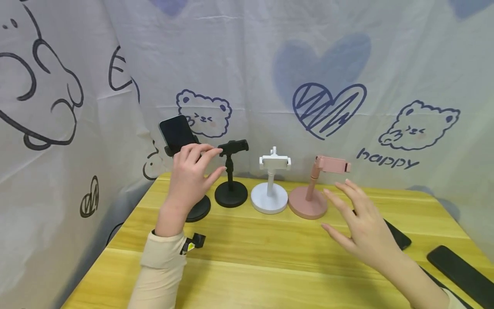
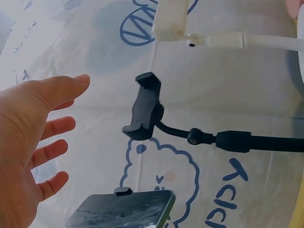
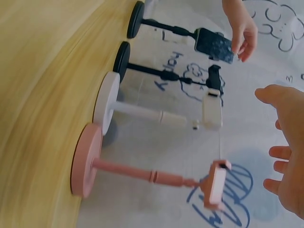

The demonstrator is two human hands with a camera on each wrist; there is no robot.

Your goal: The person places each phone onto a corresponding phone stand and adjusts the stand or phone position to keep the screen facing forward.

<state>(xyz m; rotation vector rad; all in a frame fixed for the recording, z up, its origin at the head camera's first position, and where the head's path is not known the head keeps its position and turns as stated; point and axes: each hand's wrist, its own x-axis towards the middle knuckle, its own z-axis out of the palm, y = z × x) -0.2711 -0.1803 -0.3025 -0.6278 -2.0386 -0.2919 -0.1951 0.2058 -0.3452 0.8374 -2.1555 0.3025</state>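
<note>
Hovering with its fingers loosely parted, the left hand (image 1: 189, 174) is just beside a phone (image 1: 176, 134) at its eleven o'clock, tilted in a black stand (image 1: 198, 209); the other black stand (image 1: 231, 195) rises at three. I see the right hand (image 1: 364, 229), fingers spread wide, the pink stand (image 1: 306, 205) at its ten o'clock, the white stand (image 1: 269, 199) beside that. On the table (image 1: 247, 274) lie one dark slab (image 1: 399, 236) at three and a second slab (image 1: 459, 271) at four.

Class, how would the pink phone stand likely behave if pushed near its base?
The pink phone stand would probably slide rather than tip, given its broad, flat base. Its straight stem looks stiff. The clamp, on a narrow neck, might wobble.
</note>
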